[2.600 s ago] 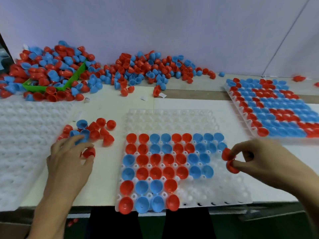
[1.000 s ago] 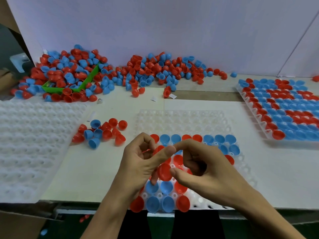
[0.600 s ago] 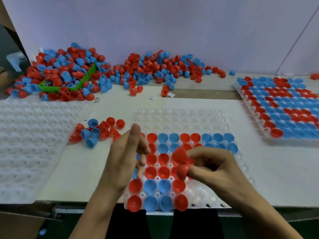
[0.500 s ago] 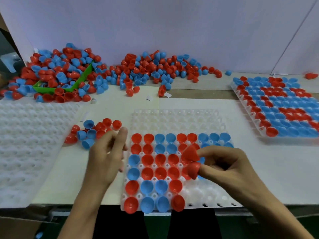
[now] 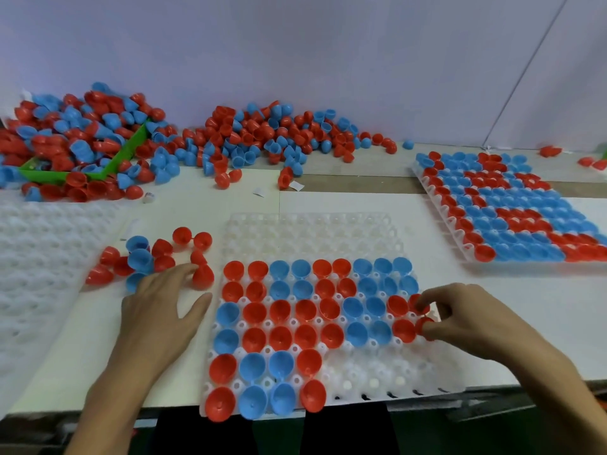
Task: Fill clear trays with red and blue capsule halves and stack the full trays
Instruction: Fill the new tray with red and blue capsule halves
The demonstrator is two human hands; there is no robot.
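- A clear tray (image 5: 377, 376) is seen at the near edge of the white table (image 5: 525, 307), its front overhanging the edge slightly.
- Its two far rows of pockets are bare; the next four rows are filled with red and blue capsule halves, open side up, and only the four leftmost pockets of the two nearest rows are filled.
- The right hand (image 5: 473, 320) is held over the right end of the tray with curled fingers; one red capsule half (image 5: 416, 303) is pinched at the fingertips and a second red capsule half (image 5: 424, 326) is held just below it against the thumb, both at the ends of the third and fourth filled rows.
- The left hand (image 5: 157, 310) is laid flat, fingers spread and straight, on the table just left of the tray; nothing is gripped by it, and its fingertips are at a small cluster of loose halves (image 5: 151, 257).
- A full tray (image 5: 512, 208) of red and blue halves is placed well apart at the right, angled.
- A stack of empty clear trays (image 5: 39, 264) is seen at the left edge.
- Large piles of loose halves (image 5: 262, 133) are heaped along the back wall, some of them over a green bin (image 5: 128, 149).
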